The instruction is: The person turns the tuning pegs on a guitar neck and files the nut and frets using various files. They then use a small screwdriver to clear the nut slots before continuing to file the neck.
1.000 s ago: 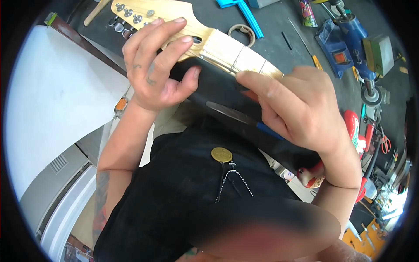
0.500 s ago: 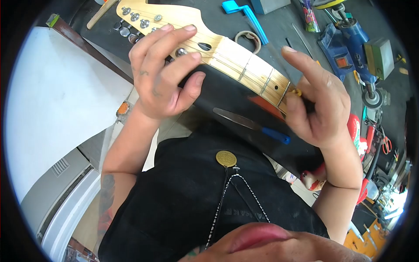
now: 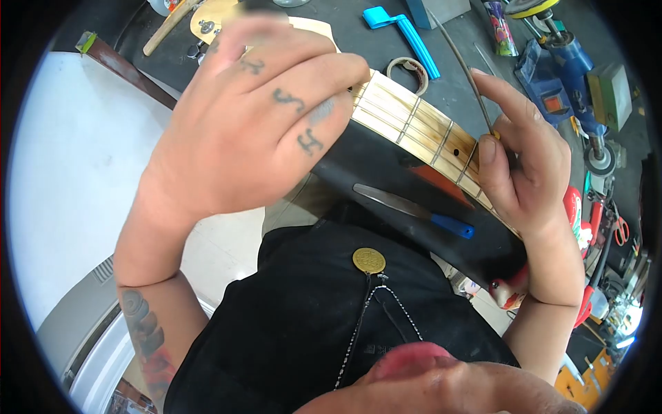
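A guitar neck (image 3: 433, 132) with a pale wooden fretboard, metal frets and strings runs diagonally across the upper middle. My left hand (image 3: 255, 138) is over the nut end, fingers bent and closed, back of the hand up; it hides most of the headstock (image 3: 205, 29) and whatever its fingertips hold. My right hand (image 3: 532, 162), beside the fretboard, pinches a thin, dark metal rod, like a needle file (image 3: 463, 62), between thumb and fingers. The rod points up and to the left, and a bit of yellow shows at the grip. Its other end is hidden in the hand.
A knife-like tool with a blue handle (image 3: 453, 225) lies on the black surface below the neck. Beyond the neck are a blue string winder (image 3: 414, 45) and a tape roll (image 3: 408, 74). A blue vise-like tool (image 3: 562, 76) and red scissors (image 3: 621, 231) are at right.
My left hand has risen closer to the camera and closed, covering the tuning pegs and nut. The thin rod in my right hand has swung into clear view. The whole view has shifted slightly.
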`<control>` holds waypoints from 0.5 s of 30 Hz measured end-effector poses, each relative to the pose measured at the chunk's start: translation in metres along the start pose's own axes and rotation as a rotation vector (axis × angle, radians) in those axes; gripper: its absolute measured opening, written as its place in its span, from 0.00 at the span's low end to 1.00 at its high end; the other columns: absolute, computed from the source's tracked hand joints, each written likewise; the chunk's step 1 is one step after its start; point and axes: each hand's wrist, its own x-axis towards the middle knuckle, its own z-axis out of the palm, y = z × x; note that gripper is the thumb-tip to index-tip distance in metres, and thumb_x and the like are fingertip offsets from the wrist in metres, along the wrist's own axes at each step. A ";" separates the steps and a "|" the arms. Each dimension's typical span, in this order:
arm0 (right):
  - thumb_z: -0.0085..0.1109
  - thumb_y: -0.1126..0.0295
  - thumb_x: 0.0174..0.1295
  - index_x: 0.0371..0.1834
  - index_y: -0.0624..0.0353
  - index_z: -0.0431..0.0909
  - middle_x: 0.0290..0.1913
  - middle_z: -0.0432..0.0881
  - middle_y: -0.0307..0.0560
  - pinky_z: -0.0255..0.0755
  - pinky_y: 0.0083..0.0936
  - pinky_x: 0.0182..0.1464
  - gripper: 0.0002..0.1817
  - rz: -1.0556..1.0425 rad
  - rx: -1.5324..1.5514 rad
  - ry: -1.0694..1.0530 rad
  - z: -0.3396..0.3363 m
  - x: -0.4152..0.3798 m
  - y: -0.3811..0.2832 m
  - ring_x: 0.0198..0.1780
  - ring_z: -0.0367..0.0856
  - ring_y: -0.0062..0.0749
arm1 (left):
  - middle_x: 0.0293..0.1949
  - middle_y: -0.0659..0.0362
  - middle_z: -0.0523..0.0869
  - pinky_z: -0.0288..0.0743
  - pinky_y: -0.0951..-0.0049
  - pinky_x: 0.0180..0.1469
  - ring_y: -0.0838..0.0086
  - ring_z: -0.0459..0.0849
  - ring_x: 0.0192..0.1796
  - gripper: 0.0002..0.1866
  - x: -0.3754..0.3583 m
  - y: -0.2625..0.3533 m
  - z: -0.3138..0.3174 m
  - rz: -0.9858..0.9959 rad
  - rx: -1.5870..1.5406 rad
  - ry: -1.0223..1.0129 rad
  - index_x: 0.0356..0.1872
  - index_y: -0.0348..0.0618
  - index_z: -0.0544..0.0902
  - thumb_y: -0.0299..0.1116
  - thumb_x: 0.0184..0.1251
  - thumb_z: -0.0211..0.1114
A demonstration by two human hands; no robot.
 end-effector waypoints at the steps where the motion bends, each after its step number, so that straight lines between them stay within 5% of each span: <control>1: 0.62 0.80 0.70 0.70 0.73 0.84 0.38 0.89 0.51 0.75 0.28 0.38 0.24 0.006 0.007 0.002 0.001 -0.001 0.001 0.25 0.73 0.28 | 0.59 0.51 0.92 0.80 0.46 0.65 0.51 0.89 0.58 0.19 0.001 -0.003 0.002 0.021 0.000 0.003 0.48 0.38 0.85 0.19 0.52 0.75; 6: 0.60 0.82 0.73 0.56 0.70 0.81 0.45 0.87 0.56 0.77 0.35 0.40 0.11 -0.187 0.002 0.037 0.013 0.003 0.007 0.29 0.80 0.39 | 0.60 0.46 0.84 0.82 0.47 0.62 0.49 0.86 0.57 0.21 -0.004 -0.012 0.021 0.016 -0.137 0.038 0.48 0.38 0.81 0.14 0.51 0.74; 9: 0.60 0.82 0.73 0.51 0.69 0.78 0.42 0.84 0.56 0.76 0.38 0.39 0.08 -0.033 0.032 0.003 0.012 0.001 -0.006 0.31 0.80 0.47 | 0.63 0.44 0.80 0.81 0.49 0.60 0.50 0.84 0.58 0.21 -0.007 -0.009 0.024 -0.024 -0.157 0.047 0.48 0.38 0.79 0.12 0.52 0.73; 15: 0.67 0.83 0.65 0.46 0.64 0.71 0.35 0.76 0.53 0.72 0.44 0.37 0.13 -0.029 0.092 0.050 0.016 0.019 -0.075 0.34 0.78 0.55 | 0.67 0.44 0.77 0.78 0.50 0.63 0.49 0.81 0.61 0.21 -0.010 -0.007 0.021 -0.067 -0.169 0.006 0.50 0.40 0.79 0.13 0.57 0.73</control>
